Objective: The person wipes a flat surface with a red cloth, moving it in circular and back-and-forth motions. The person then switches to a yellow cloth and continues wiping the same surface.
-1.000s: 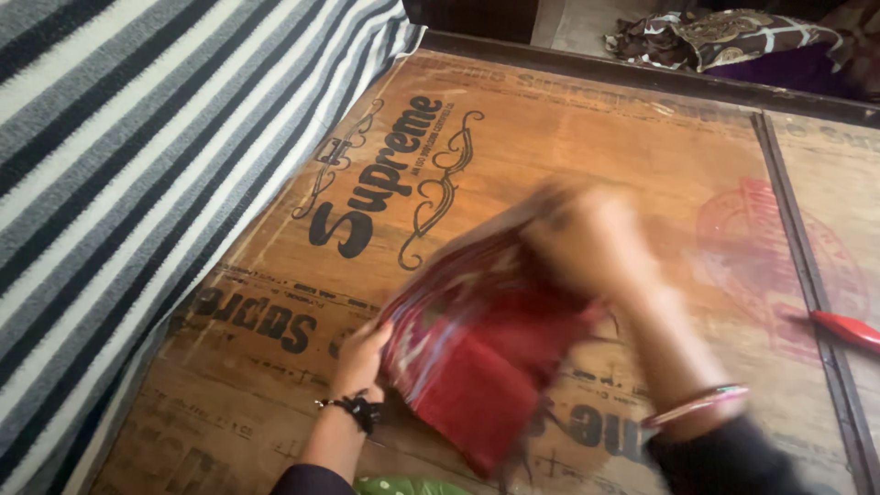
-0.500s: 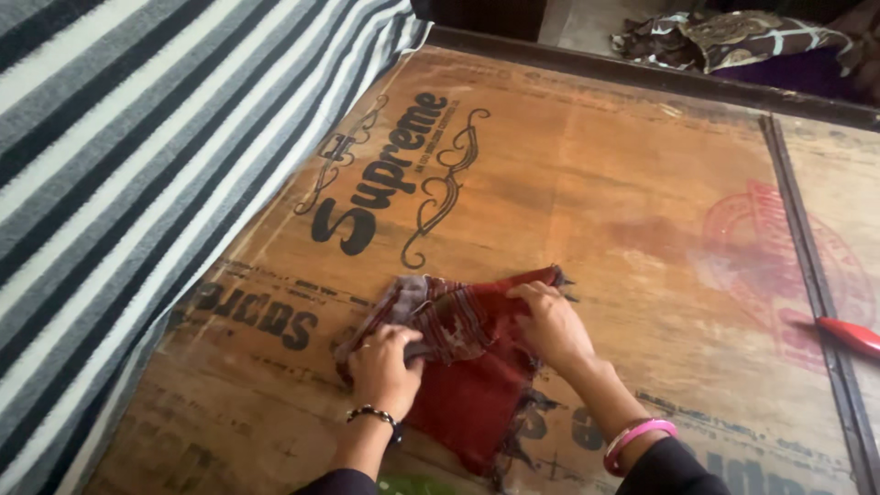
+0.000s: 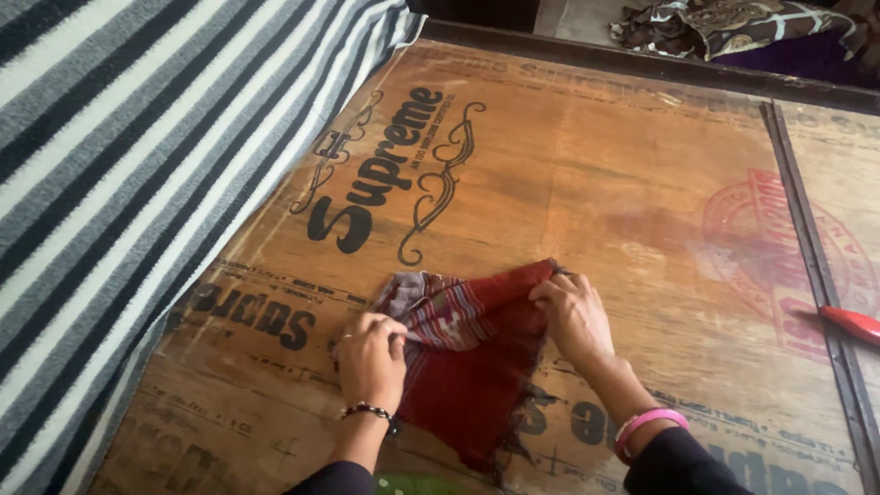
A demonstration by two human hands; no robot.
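A dark red cloth (image 3: 477, 367) with a striped, patterned end lies on a brown plywood board (image 3: 587, 183) in the head view. My left hand (image 3: 371, 356) pinches the striped left edge of the cloth against the board; a black bead bracelet is on that wrist. My right hand (image 3: 573, 316) grips the cloth's upper right corner; that wrist wears a pink bangle. The cloth's frayed lower end points toward me.
A black, grey and white striped blanket (image 3: 119, 183) covers the whole left side. A crumpled patterned fabric (image 3: 733, 23) lies at the far right. A dark metal strip (image 3: 807, 238) runs down the board at right, with a red-handled object (image 3: 852, 323) beside it.
The cloth was lifted and shaken in the air a second ago; it now lies flat on the board, with both hands on its upper edge pulling it a little wider.
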